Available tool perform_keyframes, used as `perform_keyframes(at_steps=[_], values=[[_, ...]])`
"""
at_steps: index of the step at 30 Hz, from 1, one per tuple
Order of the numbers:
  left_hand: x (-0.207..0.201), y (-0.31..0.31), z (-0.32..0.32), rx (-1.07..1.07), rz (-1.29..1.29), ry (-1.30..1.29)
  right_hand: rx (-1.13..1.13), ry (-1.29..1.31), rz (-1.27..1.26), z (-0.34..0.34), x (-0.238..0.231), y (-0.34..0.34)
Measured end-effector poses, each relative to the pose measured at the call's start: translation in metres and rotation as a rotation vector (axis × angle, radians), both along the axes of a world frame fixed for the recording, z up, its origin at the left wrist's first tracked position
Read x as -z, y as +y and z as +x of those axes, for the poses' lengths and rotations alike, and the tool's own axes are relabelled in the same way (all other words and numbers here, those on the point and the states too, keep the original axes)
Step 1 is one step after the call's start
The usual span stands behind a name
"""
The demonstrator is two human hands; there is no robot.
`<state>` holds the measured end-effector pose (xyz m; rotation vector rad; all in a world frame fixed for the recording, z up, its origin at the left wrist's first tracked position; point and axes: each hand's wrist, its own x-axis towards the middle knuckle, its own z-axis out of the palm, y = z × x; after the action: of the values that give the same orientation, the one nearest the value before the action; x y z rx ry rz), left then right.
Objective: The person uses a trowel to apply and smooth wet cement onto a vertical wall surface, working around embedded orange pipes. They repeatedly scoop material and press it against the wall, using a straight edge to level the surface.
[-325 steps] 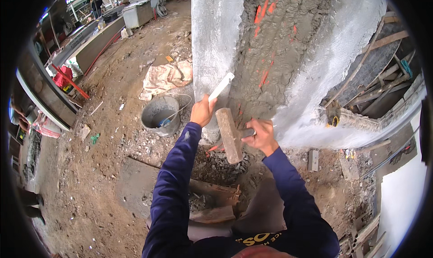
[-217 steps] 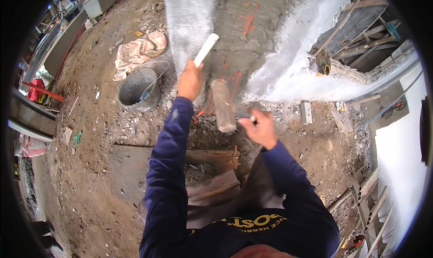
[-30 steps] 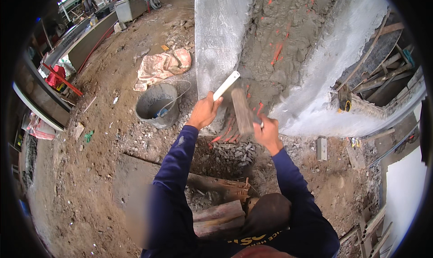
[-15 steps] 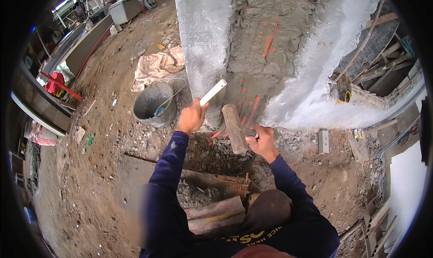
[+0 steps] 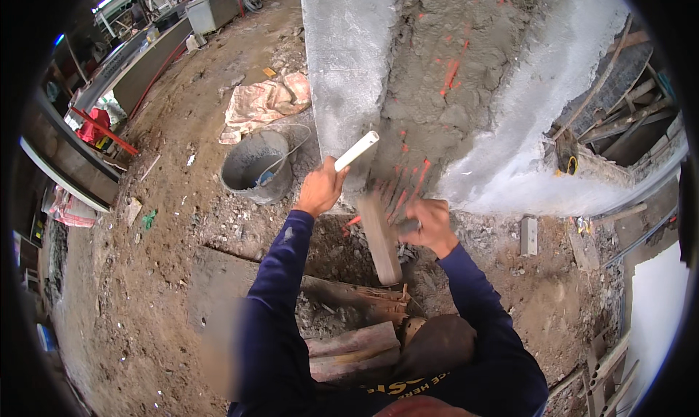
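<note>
My left hand [image 5: 320,190] is closed round a white, tube-like bar [image 5: 357,151] that slants up to the right with a small hole in its end. Just right of it, my right hand [image 5: 431,226], blurred by motion, grips the grey handle of a long wooden block tool [image 5: 381,242]. The block stands nearly lengthwise in front of the wall's foot, its upper end smeared. Behind both hands rises a wall with a broad band of rough grey mortar [image 5: 466,111], streaked with orange marks, between paler smooth strips. The lower end of the white bar is hidden in my fist.
To the left stands a dark mortar bucket [image 5: 237,166] with a wire handle, by a crumpled pinkish sack [image 5: 266,105]. Below my hands lie a board [image 5: 226,282] and broken timber [image 5: 357,350]. A small grey block [image 5: 528,236] sits right on the rubble ground.
My right hand has stayed close to the wall's foot while the wooden block has swung lower. The view has shifted slightly; my left hand still holds the white bar at a similar slant.
</note>
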<state>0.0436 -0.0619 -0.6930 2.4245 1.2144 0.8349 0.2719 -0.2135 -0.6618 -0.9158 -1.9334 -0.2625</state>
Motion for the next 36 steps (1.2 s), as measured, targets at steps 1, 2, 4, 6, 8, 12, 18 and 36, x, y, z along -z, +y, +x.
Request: perform_keyframes(at_steps=[1, 2, 4, 6, 8, 12, 18, 36], values=[[0.000, 0.001, 0.001, 0.014, 0.010, -0.005, -0.120, -0.008, 0.072, 0.001, -0.005, 0.001], [-0.001, 0.003, 0.002, 0.028, 0.020, -0.010, 0.028, -0.015, -0.027, 0.004, -0.003, 0.011], [0.001, 0.002, 0.005, 0.036, -0.003, -0.012, 0.338, -0.031, -0.247, 0.010, 0.006, 0.025], [0.005, 0.005, 0.000, 0.035, 0.002, -0.008, 0.388, -0.043, -0.306, 0.000, 0.006, 0.024], [0.008, 0.006, -0.004, 0.043, 0.014, -0.012, 0.275, -0.014, -0.238, -0.015, 0.007, 0.009], [0.000, 0.005, -0.002, 0.049, -0.031, -0.008, -0.033, -0.171, 0.162, -0.007, -0.019, 0.016], [-0.004, 0.013, 0.016, 0.040, -0.096, -0.016, 0.380, 0.025, -0.227, 0.004, -0.002, 0.013], [0.033, -0.005, -0.007, 0.025, 0.083, 0.022, 0.191, 0.050, -0.159, 0.002, 0.021, -0.024]])
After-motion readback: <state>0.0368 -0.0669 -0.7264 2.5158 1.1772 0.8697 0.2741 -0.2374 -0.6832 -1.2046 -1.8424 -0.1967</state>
